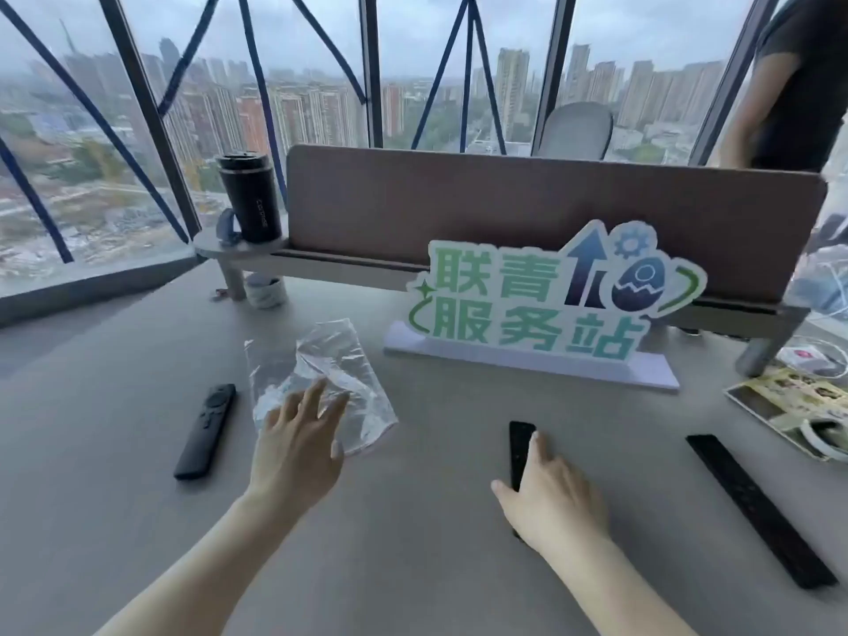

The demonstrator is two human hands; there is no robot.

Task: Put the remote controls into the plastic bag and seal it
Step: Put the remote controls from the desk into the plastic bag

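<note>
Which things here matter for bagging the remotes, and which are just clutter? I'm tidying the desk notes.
For the job: plastic bag, left remote, middle remote, right remote, left hand, right hand.

Lying about: green sign, black tumbler, tape roll, printed card.

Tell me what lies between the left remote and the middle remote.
In the head view, the plastic bag and the left hand reaching onto it lie between the left remote and the middle remote.
</note>
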